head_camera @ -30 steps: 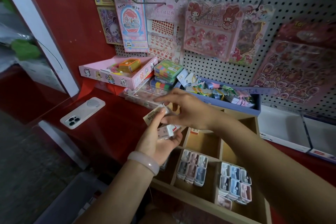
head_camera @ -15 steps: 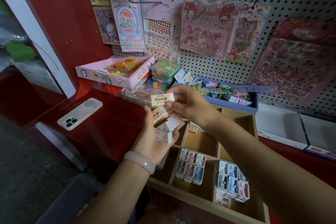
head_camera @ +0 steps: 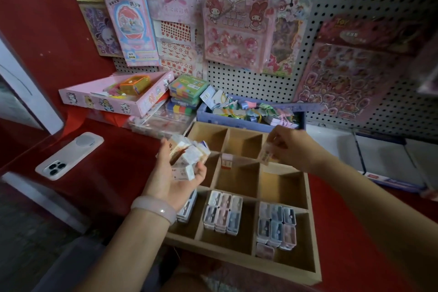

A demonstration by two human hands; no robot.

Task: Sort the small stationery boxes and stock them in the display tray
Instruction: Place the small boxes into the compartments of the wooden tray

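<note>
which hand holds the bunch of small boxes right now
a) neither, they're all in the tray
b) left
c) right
b: the left hand cups a stack of small boxes, while the right hand pinches just one box above the wooden tray.

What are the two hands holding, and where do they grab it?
The left hand cups a pile of small boxes in its palm. The right hand pinches one small box near its top end.

Two bare forearms, no sleeves in view. Around the left wrist, a smooth pale pink bangle [head_camera: 155,210] (glossy, faintly translucent), just below the left hand [head_camera: 175,178].
</note>
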